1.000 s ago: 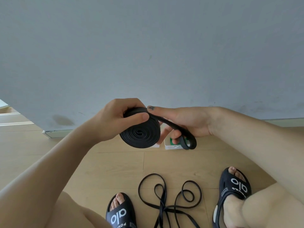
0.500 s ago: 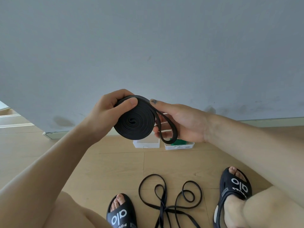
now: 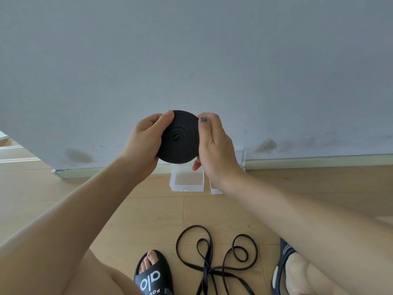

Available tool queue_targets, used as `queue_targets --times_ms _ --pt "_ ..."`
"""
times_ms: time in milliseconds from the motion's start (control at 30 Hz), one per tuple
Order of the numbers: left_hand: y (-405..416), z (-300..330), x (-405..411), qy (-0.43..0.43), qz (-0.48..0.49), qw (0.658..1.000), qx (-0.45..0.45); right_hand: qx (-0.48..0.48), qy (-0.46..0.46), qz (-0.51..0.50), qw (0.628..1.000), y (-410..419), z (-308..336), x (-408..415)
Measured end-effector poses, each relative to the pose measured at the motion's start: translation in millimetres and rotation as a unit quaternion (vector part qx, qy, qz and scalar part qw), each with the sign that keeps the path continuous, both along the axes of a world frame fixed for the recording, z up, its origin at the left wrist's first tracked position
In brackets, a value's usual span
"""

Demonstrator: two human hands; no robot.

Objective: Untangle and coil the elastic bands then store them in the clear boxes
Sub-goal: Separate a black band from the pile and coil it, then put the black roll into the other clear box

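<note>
Hands meet in front of the grey wall (image 3: 191, 50), both closed around a coiled black elastic band (image 3: 178, 137) wound into a flat spiral disc. The left hand (image 3: 142, 143) grasps the disc from its left edge, thumb laid over the top rim and fingers behind. The right hand (image 3: 214, 150) grips the opposite edge, thumb pressed at the upper right rim, fingertips curling under the lower right. The disc faces the person, its spiral centre plain to see, and no loose tail shows.

Below the coil, on the wooden floor (image 3: 148, 213) at the foot of the wall, sits an open clear box (image 3: 187, 180). A second clear box (image 3: 241, 155) stands just beside it to the right, mostly hidden behind the right wrist, so what it holds cannot be told.

Nearer the person than the boxes, a loose black elastic band (image 3: 214, 258) lies tangled in loops on the floor, between two black slides: the left slide (image 3: 153, 275) with white lettering, and the right slide (image 3: 280, 265) partly hidden by the right forearm.
</note>
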State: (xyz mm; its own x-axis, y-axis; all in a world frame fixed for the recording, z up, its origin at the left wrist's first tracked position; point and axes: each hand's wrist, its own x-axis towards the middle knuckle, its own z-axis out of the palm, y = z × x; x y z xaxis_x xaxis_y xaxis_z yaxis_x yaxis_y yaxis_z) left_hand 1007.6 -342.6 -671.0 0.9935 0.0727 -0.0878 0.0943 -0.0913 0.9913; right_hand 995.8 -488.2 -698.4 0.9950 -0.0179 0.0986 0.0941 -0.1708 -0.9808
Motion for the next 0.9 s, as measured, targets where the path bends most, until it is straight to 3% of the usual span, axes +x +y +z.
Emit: queue_targets --times_ms 67,133,333,533,767,833,900 --pt "-2 -2 3 0.021 0.013 1.0 -0.016 -0.04 -0.058 -0.029 0.997 11 -9 -1" --pt "-4 -7 7 0.04 0.029 0.999 -0.025 -0.04 -0.057 -0.054 0.996 21 -18 -1" --pt "-12 -39 30 0.113 0.077 0.99 -0.038 0.014 0.0 -0.143 0.99 35 -47 20" --pt "-12 -86 73 0.182 0.117 0.976 -0.012 0.096 0.111 -0.25 0.957 53 -84 58" --pt "14 -200 107 0.333 0.128 0.934 0.004 0.06 0.242 -0.18 0.951 73 -183 87" --pt "17 -238 111 0.378 0.108 0.919 -0.02 0.058 0.298 -0.164 0.939 67 -222 101" --pt "22 -267 116 0.406 0.056 0.912 0.014 0.079 0.37 -0.149 0.914 61 -256 115"
